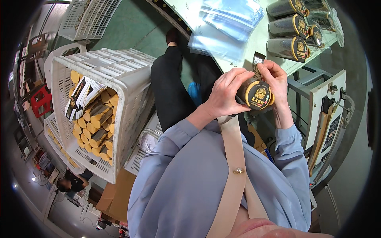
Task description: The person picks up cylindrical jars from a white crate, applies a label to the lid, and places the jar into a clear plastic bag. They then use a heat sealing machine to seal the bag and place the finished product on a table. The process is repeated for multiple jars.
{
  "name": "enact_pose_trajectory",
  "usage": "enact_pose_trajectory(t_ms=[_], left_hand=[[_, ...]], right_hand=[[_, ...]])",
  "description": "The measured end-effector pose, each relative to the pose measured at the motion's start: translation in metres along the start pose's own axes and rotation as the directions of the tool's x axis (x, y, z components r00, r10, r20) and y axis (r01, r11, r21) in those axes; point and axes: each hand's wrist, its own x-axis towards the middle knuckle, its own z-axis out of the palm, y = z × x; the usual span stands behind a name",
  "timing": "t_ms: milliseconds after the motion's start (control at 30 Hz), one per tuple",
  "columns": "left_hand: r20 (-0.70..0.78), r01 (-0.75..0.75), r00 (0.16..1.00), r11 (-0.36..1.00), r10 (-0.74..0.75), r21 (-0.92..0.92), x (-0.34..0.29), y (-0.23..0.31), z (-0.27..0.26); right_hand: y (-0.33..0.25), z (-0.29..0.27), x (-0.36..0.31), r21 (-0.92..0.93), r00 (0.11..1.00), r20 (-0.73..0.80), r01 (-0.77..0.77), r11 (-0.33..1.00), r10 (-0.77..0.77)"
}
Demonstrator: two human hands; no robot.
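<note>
In front of my chest I hold a jar with dark contents and a black-and-gold round label on its end. My left hand is closed around its left side, with the thumb under the labelled end. My right hand is at its other side, thumb and finger pinching a narrow black label strip with a small white patch. The strip sticks up beyond the jar; how much of it touches the jar is hidden by my fingers. Clear plastic bags lie on the white table just beyond.
Several similar jars lie on their sides at the table's far right, beside bagged ones. At my left, a white plastic crate holds many yellow-lidded jars and a stack of printed labels. A metal-framed stand is at right.
</note>
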Motion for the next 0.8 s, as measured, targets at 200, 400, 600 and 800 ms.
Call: enact_pose_trajectory(t_ms=[200, 400, 600, 800], left_hand=[[0.043, 0.003, 0.999, 0.998, -0.001, -0.055, -0.008, -0.003, 0.005], [0.022, -0.022, 0.999, 0.999, 0.023, -0.039, -0.009, -0.001, 0.005], [0.019, -0.034, 0.999, 0.998, 0.035, -0.047, -0.009, -0.001, 0.005], [0.01, -0.065, 0.998, 0.997, 0.065, -0.047, -0.008, 0.0, 0.004]], right_hand=[[-0.001, -0.001, 0.001, -0.016, 0.997, -0.015, 0.077, 0.997, -0.078], [-0.004, -0.001, 0.0, -0.073, 0.999, 0.034, 0.04, 0.997, -0.038], [-0.007, -0.007, -0.002, -0.136, 0.99, 0.132, -0.039, 0.99, 0.058], [-0.006, -0.012, 0.0, -0.201, 0.975, 0.205, -0.045, 0.979, 0.087]])
